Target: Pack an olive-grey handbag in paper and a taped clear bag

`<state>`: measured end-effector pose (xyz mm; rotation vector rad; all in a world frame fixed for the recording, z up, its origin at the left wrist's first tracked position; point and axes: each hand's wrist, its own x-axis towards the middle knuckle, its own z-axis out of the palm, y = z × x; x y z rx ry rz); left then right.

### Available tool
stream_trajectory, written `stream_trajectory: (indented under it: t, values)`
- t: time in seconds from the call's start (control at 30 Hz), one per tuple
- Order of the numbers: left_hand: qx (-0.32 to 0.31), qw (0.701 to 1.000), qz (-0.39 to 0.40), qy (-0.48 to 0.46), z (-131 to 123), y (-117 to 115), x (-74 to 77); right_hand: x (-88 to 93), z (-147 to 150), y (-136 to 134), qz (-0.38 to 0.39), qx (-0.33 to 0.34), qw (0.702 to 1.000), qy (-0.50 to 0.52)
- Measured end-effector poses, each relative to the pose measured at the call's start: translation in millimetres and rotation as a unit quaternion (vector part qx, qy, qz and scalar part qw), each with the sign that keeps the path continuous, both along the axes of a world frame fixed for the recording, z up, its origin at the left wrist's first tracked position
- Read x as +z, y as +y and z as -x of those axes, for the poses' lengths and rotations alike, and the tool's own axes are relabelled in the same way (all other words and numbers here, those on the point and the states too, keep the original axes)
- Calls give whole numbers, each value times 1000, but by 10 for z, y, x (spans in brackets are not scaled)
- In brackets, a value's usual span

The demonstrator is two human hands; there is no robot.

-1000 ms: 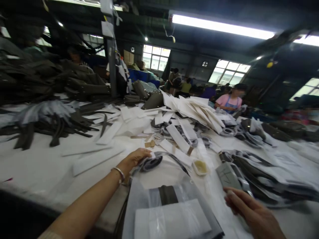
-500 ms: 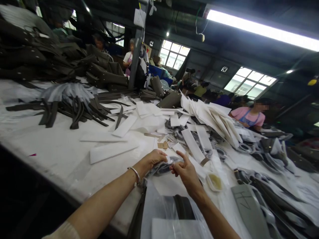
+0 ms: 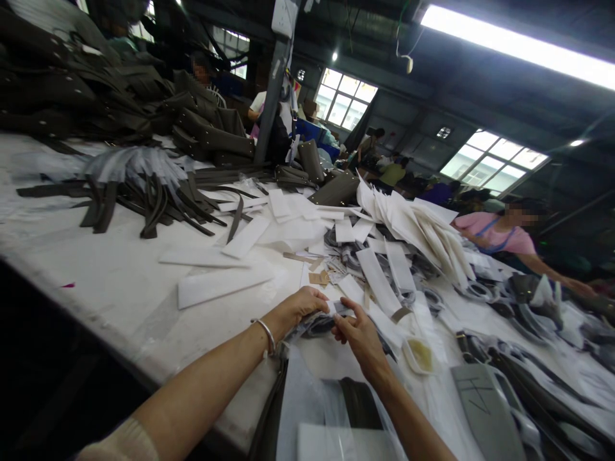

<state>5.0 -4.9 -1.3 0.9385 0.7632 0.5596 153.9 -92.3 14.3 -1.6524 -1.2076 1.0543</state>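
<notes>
My left hand, with a bangle at the wrist, pinches a dark strap wrapped in clear plastic. A small white piece shows at the fingertips, too small to make out. My right hand is closed on the same wrapped strap from the right, thumb and index finger pressed near the white piece. Below the hands lies a dark item in clear plastic, partly covered by a white foam sheet.
White foam strips and dark straps lie across the white table. At right are a small dish of yellowish stuff and a grey marked piece. Dark leather-like pieces pile up at left. A co-worker in pink stands beyond.
My right index finger, raised before, has come down against the thumb at the white piece. The co-worker in pink has stretched an arm to the right. The view has shifted slightly.
</notes>
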Motion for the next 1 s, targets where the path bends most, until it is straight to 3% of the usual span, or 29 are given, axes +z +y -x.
stream_trajectory:
  t: [0.23,0.43,0.57,0.73,0.83,1.0]
  values:
    - [-12,1000,-6,8,3,28,-23,-8,-30,51,8,8,1000,4]
    - [-26,999,-18,-6,73,30,55,-101,24,99,-30,-11,999,-42]
    - [1,1000,-26,-12,84,34,58,-127,131,131,-55,-25,997,-47]
    - [15,1000,-12,-5,47,118,-27,-139,146,128,-80,20,997,-13]
    - [12,1000,-9,-6,27,162,-60,-145,109,142,-62,41,997,-22]
    - [1,1000,-8,-19,23,183,-102,-117,120,205,-13,30,992,-119]
